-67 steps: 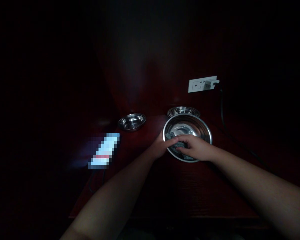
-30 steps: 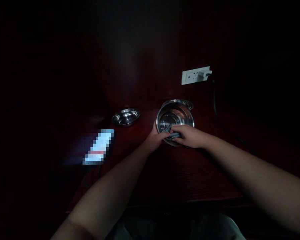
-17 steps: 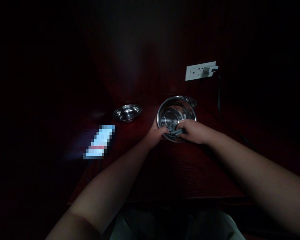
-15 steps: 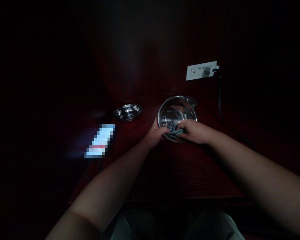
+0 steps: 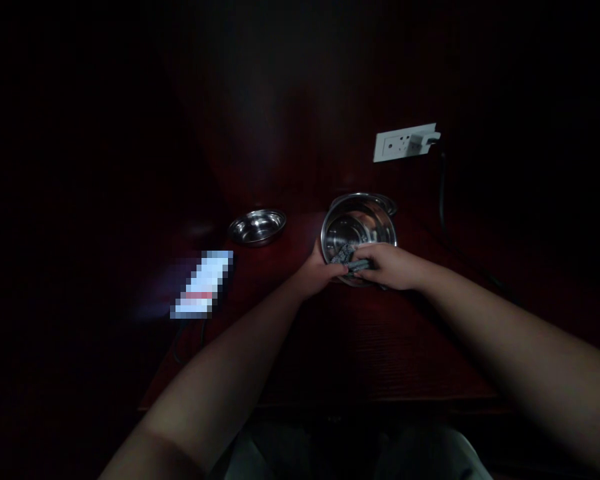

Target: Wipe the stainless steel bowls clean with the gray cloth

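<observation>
One steel bowl (image 5: pixel 356 230) was held tilted on the dark wooden table (image 5: pixel 370 347), its left rim gripped by the closed left hand (image 5: pixel 316 272). A grey cloth (image 5: pixel 347 256) was clutched against its near inner wall by the right hand (image 5: pixel 387 267). Just behind the bowl a steel dish (image 5: pixel 381 199) was half hidden. Left of it a smaller steel bowl (image 5: pixel 257 227) and a lit phone (image 5: pixel 203 283) were seen. A wall socket (image 5: pixel 399 143) was mounted above it.

Both forearms (image 5: pixel 240 360) are bare, and the trousers (image 5: pixel 430 457) seem greyish.
</observation>
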The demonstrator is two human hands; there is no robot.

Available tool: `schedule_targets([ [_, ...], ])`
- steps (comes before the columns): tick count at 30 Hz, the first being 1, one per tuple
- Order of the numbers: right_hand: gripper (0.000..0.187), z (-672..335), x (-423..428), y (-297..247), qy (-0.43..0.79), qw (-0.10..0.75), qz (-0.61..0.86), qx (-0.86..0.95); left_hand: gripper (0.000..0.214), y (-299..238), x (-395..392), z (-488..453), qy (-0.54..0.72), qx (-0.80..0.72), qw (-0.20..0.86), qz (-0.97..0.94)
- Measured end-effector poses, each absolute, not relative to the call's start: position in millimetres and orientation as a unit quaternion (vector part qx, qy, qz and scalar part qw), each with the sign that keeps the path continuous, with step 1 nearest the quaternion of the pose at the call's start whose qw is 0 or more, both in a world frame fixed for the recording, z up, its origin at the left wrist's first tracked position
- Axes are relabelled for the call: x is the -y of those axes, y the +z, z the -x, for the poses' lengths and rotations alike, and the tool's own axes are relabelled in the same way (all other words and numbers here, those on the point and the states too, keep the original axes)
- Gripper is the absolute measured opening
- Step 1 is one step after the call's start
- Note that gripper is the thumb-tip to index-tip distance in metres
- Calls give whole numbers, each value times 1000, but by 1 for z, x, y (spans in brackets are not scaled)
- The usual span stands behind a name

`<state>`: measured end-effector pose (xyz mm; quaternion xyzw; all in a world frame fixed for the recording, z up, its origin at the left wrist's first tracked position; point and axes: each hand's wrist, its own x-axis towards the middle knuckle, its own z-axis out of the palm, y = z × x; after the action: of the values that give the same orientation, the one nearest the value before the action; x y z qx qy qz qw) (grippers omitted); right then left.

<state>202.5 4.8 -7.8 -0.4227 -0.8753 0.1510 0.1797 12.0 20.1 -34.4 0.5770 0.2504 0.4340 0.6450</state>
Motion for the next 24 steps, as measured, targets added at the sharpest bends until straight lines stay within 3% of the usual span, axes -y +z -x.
schedule_targets([
  [13, 3, -204, -7, -6, 56, 126, 494, 858, 77, -30, -17, -15, 447, -268, 633, -573],
  [24, 7, -199, -2, -8, 211, 194, 442, 850, 94, -31, -16, -14, 450, -235, 598, -620],
])
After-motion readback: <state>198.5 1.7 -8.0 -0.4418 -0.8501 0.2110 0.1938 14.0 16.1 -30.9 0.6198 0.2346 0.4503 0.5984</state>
